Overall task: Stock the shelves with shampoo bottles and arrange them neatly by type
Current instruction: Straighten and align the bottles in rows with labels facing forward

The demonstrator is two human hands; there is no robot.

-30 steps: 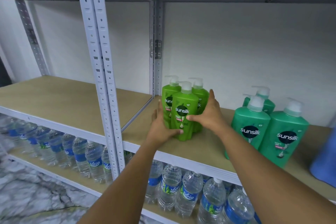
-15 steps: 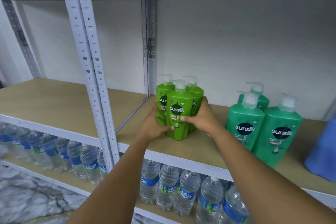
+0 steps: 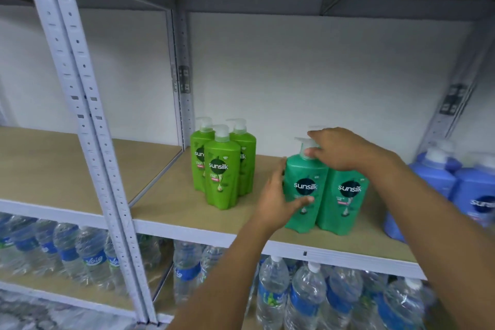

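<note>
Hands: my left hand [image 3: 278, 195] lay spread against the near teal bottle [image 3: 305, 190] mid-shelf [image 3: 187, 211]; my right hand [image 3: 340, 150] pinched its pump. Step: aligning teal group. Next: square them together.

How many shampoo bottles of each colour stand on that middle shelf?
Light green bottles: 3
Teal bottles: 2 seen; a hand may hide more
Blue bottles: at least 2, cut off at the edge
Total: at least 7

On the shelf [image 3: 187, 211], three pump bottles [image 3: 222, 169] stand left of two bottles [image 3: 326, 195].
</note>
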